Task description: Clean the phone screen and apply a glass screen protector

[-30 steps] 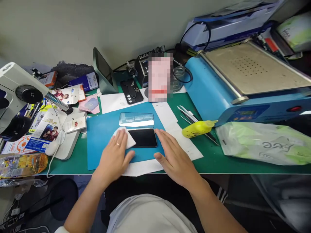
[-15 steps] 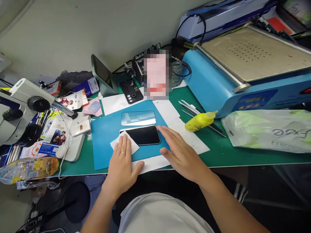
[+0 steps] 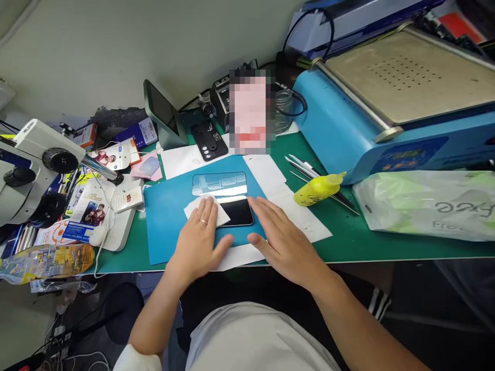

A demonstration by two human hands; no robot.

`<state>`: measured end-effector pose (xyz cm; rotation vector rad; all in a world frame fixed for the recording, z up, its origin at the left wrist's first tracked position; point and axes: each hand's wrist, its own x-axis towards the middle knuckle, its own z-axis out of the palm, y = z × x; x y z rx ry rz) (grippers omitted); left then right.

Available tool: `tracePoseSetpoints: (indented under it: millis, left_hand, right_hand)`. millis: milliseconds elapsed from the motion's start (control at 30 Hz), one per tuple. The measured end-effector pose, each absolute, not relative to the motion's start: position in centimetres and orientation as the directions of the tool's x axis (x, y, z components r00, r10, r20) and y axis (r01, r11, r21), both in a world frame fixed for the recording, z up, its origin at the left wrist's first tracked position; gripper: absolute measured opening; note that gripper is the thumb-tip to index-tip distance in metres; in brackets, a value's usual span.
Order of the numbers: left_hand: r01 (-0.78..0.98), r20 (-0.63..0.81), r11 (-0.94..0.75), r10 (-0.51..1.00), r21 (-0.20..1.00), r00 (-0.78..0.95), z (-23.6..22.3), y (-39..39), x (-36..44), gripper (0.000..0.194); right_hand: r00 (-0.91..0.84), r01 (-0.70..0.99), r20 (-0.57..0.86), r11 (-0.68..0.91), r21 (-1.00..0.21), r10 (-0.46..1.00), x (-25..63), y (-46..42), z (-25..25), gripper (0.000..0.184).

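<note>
A smartphone (image 3: pixel 240 212) with a black screen lies on the blue mat (image 3: pixel 164 226). My left hand (image 3: pixel 200 242), wearing a ring, presses a white wipe (image 3: pixel 221 215) onto the phone's left part with its fingers laid flat. The wipe hides that end of the screen. At the phone's right end, my right hand (image 3: pixel 284 239) is open, fingers stretched out and the tips at or close to its edge. Just behind the phone lies a clear screen protector (image 3: pixel 219 184) with a dark outline. A yellow squeeze bottle (image 3: pixel 317 190) rests to the right, on its side.
A blue machine with a perforated metal plate (image 3: pixel 410 77) stands at the back right. Near it lie tweezers (image 3: pixel 303 167) and a plastic bag (image 3: pixel 425 206). A microscope (image 3: pixel 58 159) and several packages crowd the left. A black phone case (image 3: pixel 209 140) lies behind the mat.
My left hand has slid the wipe to the right along the phone, covering more of the screen's middle. My right hand stays by the phone's right end. The view has shifted slightly.
</note>
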<state>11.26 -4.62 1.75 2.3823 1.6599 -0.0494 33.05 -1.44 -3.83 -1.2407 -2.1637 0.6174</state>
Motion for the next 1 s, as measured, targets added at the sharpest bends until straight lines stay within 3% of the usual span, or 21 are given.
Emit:
tracePoseSetpoints:
  millis: [400, 733, 1000]
  left_hand:
    - [0.937, -0.096, -0.31, 0.94, 0.159, 0.327, 1.0, -5.4, 11.8, 0.081]
    - [0.939, -0.134, -0.313, 0.934, 0.141, 0.331, 0.9, -4.8, 12.2, 0.085]
    - [0.869, -0.177, -0.462, 0.854, 0.176, 0.49, 1.0, -3.7, 15.1, 0.091]
  right_hand:
    - [-0.409, 0.605, 0.263, 0.475, -0.639, 0.874, 33.3, -1.6, -4.1, 0.08]
    - [-0.412, 0.585, 0.259, 0.472, -0.66, 0.874, 33.5, -1.5, -4.0, 0.081]
    - [-0.395, 0.553, 0.239, 0.437, -0.709, 0.887, 33.7, -1.6, -4.1, 0.09]
